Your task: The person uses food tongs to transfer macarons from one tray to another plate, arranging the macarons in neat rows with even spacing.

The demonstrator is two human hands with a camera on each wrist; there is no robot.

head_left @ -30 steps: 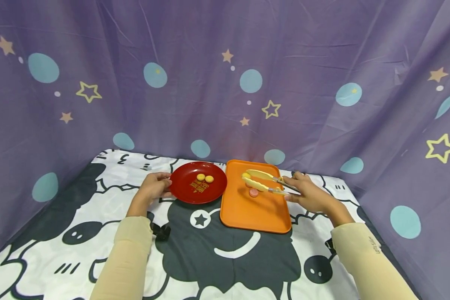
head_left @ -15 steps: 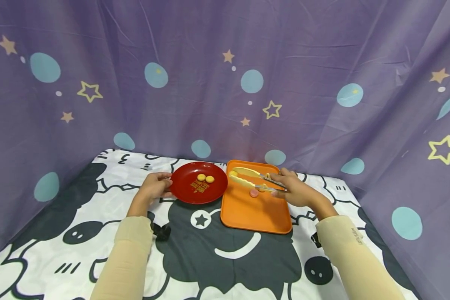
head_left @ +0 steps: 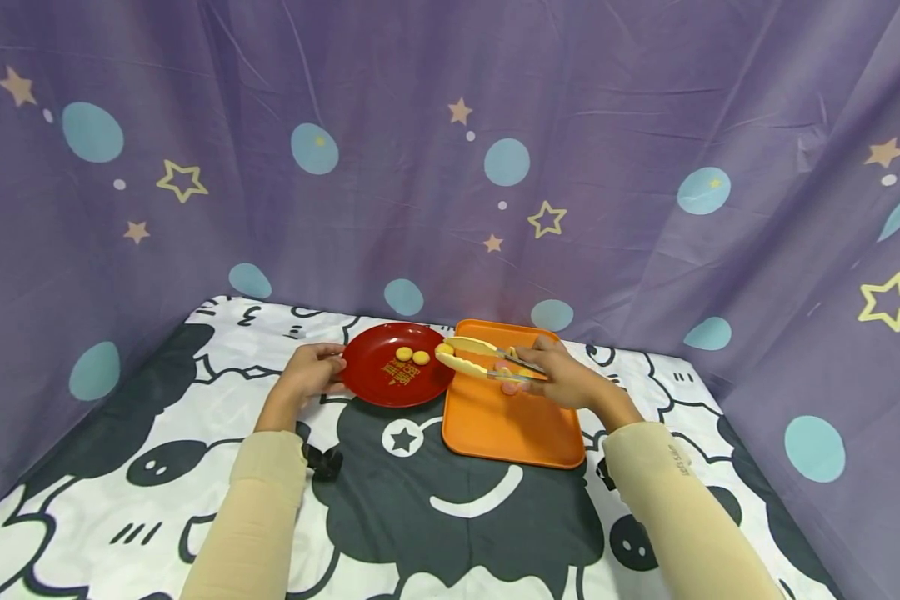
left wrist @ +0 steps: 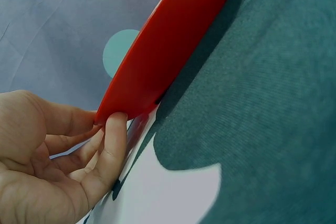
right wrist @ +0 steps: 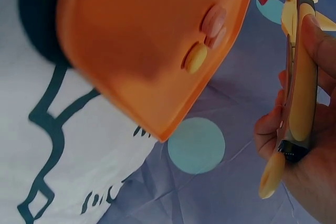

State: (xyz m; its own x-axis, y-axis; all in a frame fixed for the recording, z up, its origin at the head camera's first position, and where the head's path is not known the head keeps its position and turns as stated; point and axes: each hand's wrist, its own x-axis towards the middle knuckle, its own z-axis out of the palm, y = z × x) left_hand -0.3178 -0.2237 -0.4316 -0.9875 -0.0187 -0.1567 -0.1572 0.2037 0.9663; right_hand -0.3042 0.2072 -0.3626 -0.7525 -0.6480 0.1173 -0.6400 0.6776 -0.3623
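Note:
My left hand pinches the left rim of a round red plate; in the left wrist view, thumb and fingers grip its edge. Two yellow round pieces lie on the plate by its gold lettering. With my right hand I grip a pair of tongs with pale yellow tips. Between those tips, over the plate's right rim, is another yellow round piece. Below the tongs, the orange tray bears two pink discs and a yellow disc.
The tray stands beside the plate, close to its right rim. Beneath both is a black and white cartoon cloth. A purple curtain with stars and blue dots hangs behind the table's back edge.
My right hand has carried the tongs and the yellow piece left, from over the tray to the plate's right rim. My left hand has stayed on the plate.

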